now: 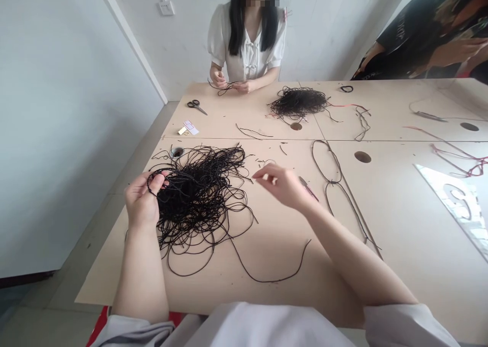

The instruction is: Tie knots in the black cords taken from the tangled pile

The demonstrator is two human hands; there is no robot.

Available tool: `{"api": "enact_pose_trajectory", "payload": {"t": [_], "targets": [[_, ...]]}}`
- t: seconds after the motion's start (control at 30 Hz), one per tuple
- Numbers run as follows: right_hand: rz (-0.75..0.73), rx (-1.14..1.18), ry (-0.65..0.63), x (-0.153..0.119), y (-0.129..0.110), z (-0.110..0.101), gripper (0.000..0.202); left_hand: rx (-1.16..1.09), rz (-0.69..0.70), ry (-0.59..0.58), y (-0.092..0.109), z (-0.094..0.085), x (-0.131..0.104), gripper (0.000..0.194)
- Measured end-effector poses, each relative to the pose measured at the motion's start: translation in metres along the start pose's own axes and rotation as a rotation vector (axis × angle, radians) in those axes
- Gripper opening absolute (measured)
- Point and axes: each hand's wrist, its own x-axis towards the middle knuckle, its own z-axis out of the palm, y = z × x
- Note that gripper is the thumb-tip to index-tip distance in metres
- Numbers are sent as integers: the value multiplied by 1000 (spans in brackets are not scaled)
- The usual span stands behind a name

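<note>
Strands of thin black cord lie in a large loose tangle in front of me. My left hand, at the tangle's left edge, is closed around a looped bunch of these cords between thumb and fingers. Just right of the pile, my right hand hovers with thumb and fingertips pinched together, slightly blurred. A cord end comes close to those fingertips; whether they grip it is too unclear to see. One long strand curls out of the tangle toward the table's near edge.
A knotted cord loop and a slim pen-like tool lie to the right. Farther back are scissors, small cards and another black cord pile. Across the table, a person handles cord; another person leans in at right.
</note>
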Motion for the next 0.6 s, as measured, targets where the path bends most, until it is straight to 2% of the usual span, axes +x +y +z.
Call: {"api": "enact_pose_trajectory", "payload": {"t": [0.13,0.2,0.27,0.4,0.6], "targets": [[-145,-232,-208,17,6,55,19,-42,-17,23,1,-1,0,13],[-155,-390,-280,23,8,71,19,-63,-22,33,3,0,-1,14],[-150,-482,-320,27,9,77,19,-60,-25,41,5,0,-2,14],[-142,-457,-302,26,3,60,21,-36,-35,41,9,1,-3,13],[-58,-193,-129,17,-21,0,14,3,-57,25,8,5,-6,14]]}}
